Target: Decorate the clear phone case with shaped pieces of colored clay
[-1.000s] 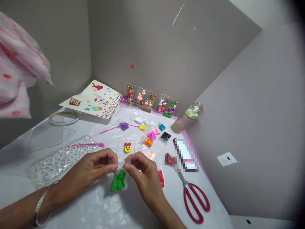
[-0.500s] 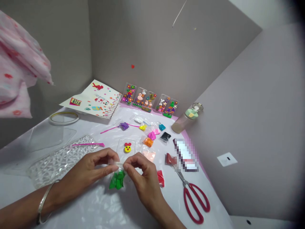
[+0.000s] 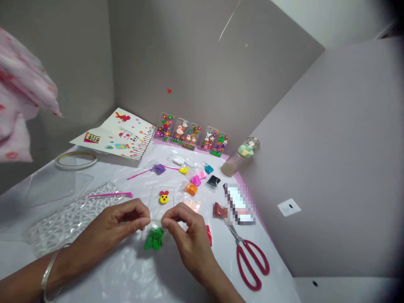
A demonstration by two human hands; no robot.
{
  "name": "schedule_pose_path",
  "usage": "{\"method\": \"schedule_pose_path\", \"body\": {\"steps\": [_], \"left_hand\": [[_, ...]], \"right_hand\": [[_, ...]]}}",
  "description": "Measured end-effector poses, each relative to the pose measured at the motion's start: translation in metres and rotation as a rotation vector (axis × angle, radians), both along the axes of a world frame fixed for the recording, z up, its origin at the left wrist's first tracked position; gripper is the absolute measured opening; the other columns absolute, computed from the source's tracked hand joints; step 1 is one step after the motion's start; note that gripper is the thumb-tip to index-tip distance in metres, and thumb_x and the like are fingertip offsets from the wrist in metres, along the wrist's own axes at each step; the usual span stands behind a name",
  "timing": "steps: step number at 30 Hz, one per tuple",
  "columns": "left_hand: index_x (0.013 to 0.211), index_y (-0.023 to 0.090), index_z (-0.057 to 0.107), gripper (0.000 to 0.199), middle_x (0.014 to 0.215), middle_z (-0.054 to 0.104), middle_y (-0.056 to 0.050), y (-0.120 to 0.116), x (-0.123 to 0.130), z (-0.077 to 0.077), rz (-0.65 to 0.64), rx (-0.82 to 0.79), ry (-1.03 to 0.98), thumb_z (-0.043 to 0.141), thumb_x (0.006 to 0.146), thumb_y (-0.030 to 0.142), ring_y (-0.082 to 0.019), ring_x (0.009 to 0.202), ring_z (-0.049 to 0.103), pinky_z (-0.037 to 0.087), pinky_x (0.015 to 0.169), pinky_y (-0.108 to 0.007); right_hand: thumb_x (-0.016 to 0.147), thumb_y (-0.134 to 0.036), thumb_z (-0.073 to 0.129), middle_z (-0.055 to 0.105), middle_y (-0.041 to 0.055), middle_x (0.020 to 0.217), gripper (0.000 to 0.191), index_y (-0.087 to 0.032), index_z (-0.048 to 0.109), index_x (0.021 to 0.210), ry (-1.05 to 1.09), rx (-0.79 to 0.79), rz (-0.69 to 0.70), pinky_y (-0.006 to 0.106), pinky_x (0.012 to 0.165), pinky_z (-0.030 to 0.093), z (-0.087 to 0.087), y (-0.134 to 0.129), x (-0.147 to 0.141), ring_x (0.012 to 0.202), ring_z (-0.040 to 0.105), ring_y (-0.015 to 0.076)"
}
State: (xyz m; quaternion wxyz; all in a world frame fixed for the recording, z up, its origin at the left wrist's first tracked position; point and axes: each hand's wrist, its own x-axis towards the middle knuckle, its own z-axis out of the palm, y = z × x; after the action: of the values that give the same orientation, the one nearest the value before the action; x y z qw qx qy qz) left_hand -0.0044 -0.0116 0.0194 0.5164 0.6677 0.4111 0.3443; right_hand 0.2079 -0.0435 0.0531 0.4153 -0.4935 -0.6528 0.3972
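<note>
Between my two hands hangs a small clear plastic bag with green clay [image 3: 154, 239] in its lower part. My left hand [image 3: 121, 221] pinches one upper corner of the bag between thumb and fingers. The other upper corner is pinched by my right hand [image 3: 186, 229], so the top edge is stretched between them. Just beyond my fingers lies a clear phone case [image 3: 153, 195], bearing a yellow clay face [image 3: 164, 198] with a red top. A red clay packet [image 3: 208, 235] is partly hidden behind my right hand.
Red-handled scissors [image 3: 249, 261] and a blurred phone [image 3: 238, 202] lie right. Several clay packets, among them orange clay [image 3: 191, 189], lie mid-table. A bottle [image 3: 236, 160], decorated cases [image 3: 192, 134] and a sketchbook [image 3: 126, 139] stand behind. Left are a textured clear sheet [image 3: 72, 219] and pink tool [image 3: 110, 195].
My hands have drawn slightly apart at the bag's top edge, both still pinching it. The whole view has shifted a little, so things on the table appear further left.
</note>
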Motion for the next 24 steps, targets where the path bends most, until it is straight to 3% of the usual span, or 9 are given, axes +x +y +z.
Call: {"method": "schedule_pose_path", "body": {"steps": [5,7,10,12,14,16,20,24], "left_hand": [[0.08,0.023,0.072,0.027,0.078,0.068,0.001,-0.004,0.002,0.002,-0.066,-0.023,0.003,0.068,0.093,0.047,-0.018,0.078,0.064,0.05,0.074,-0.026],[0.093,0.025,0.076,0.026,0.083,0.07,0.0,-0.005,0.003,-0.001,-0.075,-0.082,-0.022,0.068,0.093,0.05,-0.019,0.08,0.065,0.051,0.076,-0.028],[0.114,0.027,0.072,0.034,0.09,0.071,-0.002,-0.003,0.004,-0.008,-0.07,-0.097,-0.025,0.068,0.093,0.054,-0.021,0.082,0.066,0.053,0.079,-0.032],[0.112,0.027,0.072,0.034,0.092,0.071,-0.003,-0.002,0.003,-0.01,-0.077,-0.07,-0.002,0.065,0.094,0.055,-0.021,0.082,0.066,0.053,0.079,-0.032],[0.105,0.027,0.073,0.031,0.093,0.07,-0.003,-0.001,0.003,-0.009,-0.076,-0.047,0.016,0.063,0.096,0.055,-0.02,0.082,0.065,0.053,0.08,-0.031],[0.102,0.027,0.074,0.03,0.093,0.07,-0.002,-0.002,0.003,-0.008,-0.088,-0.031,0.024,0.063,0.096,0.054,-0.019,0.081,0.065,0.054,0.079,-0.031],[0.103,0.027,0.075,0.03,0.093,0.072,-0.003,-0.002,0.005,-0.006,-0.051,-0.019,0.025,0.064,0.095,0.054,-0.02,0.08,0.065,0.055,0.078,-0.03],[0.101,0.025,0.075,0.032,0.089,0.071,-0.002,-0.001,0.006,-0.008,0.016,-0.019,0.015,0.064,0.094,0.054,-0.02,0.078,0.064,0.054,0.077,-0.03]], "right_hand": [[0.096,-0.025,0.067,0.072,0.0012,0.086,0.014,-0.022,0.076,0.086,-0.051,-0.037,0.056,0.028,0.078,0.047,0.01,-0.004,0.012,0.083,0.064,0.0168],[0.095,-0.026,0.067,0.072,0.0016,0.085,0.015,-0.022,0.076,0.085,-0.094,-0.067,0.045,0.028,0.077,0.049,0.015,-0.003,0.033,0.082,0.065,0.0175],[0.097,-0.034,0.062,0.073,0.004,0.09,0.02,-0.021,0.076,0.094,-0.172,-0.043,-0.089,0.03,0.073,0.052,0.019,0.007,0.078,0.078,0.066,0.0183],[0.103,-0.038,0.051,0.072,0.0044,0.086,0.031,-0.018,0.075,0.104,-0.363,-0.074,-0.131,0.031,0.069,0.053,0.018,0.018,0.108,0.075,0.067,0.0189],[0.107,-0.036,0.04,0.073,0.0041,0.091,0.038,-0.019,0.074,0.104,-0.781,-0.103,-0.124,0.029,0.071,0.053,0.017,0.03,0.13,0.078,0.069,0.0179],[0.106,-0.032,0.047,0.073,0.0057,0.101,0.029,-0.02,0.073,0.107,-0.981,-0.102,-0.177,0.029,0.076,0.05,0.015,0.043,0.141,0.088,0.07,0.0195],[0.106,-0.022,0.046,0.069,0.0147,0.113,0.026,-0.016,0.071,0.108,-1.221,-0.06,-0.355,0.032,0.08,0.044,0.009,0.076,0.139,0.103,0.068,0.0263],[0.101,-0.004,0.043,0.068,0.017,0.114,0.029,-0.014,0.069,0.11,-1.405,-0.036,-0.336,0.032,0.079,0.041,-0.005,0.103,0.13,0.105,0.066,0.0277]]}}
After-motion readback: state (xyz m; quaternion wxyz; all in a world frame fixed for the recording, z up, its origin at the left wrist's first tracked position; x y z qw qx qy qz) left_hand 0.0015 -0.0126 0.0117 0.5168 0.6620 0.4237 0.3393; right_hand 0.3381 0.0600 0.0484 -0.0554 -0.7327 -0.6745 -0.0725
